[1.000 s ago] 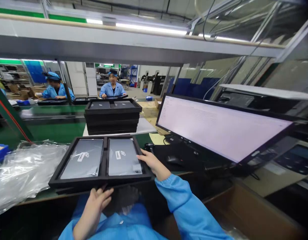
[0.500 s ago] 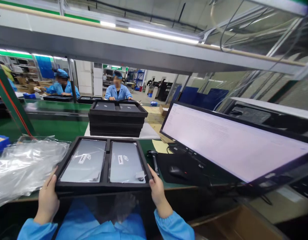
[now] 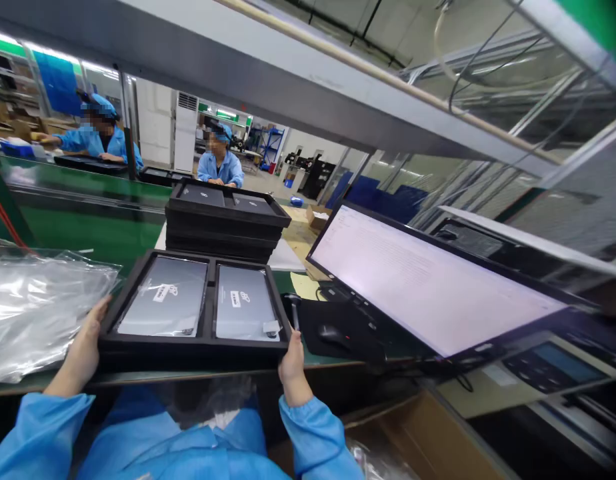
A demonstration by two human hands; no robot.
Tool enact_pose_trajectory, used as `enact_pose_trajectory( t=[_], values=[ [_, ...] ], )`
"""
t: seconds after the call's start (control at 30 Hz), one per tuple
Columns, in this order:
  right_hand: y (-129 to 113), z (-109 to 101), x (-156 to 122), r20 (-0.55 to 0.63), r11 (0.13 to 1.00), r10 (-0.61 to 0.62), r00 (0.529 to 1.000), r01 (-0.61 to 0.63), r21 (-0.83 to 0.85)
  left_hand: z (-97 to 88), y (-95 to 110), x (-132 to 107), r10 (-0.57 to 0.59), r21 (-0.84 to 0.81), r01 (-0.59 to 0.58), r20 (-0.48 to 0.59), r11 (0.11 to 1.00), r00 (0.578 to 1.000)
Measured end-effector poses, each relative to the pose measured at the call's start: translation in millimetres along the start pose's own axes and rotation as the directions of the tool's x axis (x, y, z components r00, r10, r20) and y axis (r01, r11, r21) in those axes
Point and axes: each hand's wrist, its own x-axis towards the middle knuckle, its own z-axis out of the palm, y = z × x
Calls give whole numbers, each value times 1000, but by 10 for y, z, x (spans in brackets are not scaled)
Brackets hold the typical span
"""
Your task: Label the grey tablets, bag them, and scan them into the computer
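Note:
Both my hands grip a black foam tray (image 3: pixel 207 343) at the front edge of the green bench. My left hand (image 3: pixel 86 343) is closed on its left side, and my right hand (image 3: pixel 292 363) on its right side. Two grey tablets lie in the tray's compartments, the left tablet (image 3: pixel 181 310) and the right tablet (image 3: pixel 245 310), each in clear film with a small white label. Just behind stands a stack of similar black trays (image 3: pixel 223 230), its top one also holding two tablets. My fingers under the tray are hidden.
Clear plastic bags (image 3: pixel 38 313) lie to the left. On the right are a barcode scanner (image 3: pixel 294 308), a mouse (image 3: pixel 333 335) and a tilted monitor (image 3: pixel 413 273). An open cardboard box (image 3: pixel 428 433) sits low at right. Two co-workers (image 3: pixel 221 160) work across the bench.
The tray in my hands now sits closer to the tray stack, on the bench edge. My view has tilted and turned. The nearer co-worker's head has turned to the side.

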Motion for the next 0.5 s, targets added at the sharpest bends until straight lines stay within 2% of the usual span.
enact_pose_trajectory(
  t=[0.1,0.2,0.3,0.4,0.47,0.5],
  values=[
    [-16,-14,8,44,993,50,998,-54,107,-23,87,-68,-44,-16,45,93,999,995],
    [-36,-104,-23,64,991,69,996,-76,107,-64,81,-245,7,7,-7,113,1000,994],
    [-66,-220,-53,47,997,57,997,-54,-63,-90,-10,-394,32,66,-36,67,997,997],
    [-147,-364,10,94,972,-4,996,26,-233,-97,-62,-449,61,185,-60,1,981,998],
    [-246,-493,135,76,956,-38,996,58,-287,-103,-25,-473,145,306,-122,-52,944,988],
    [-308,-560,220,25,942,-41,999,47,-333,-106,15,-490,235,335,-198,-75,921,969]
  ],
)
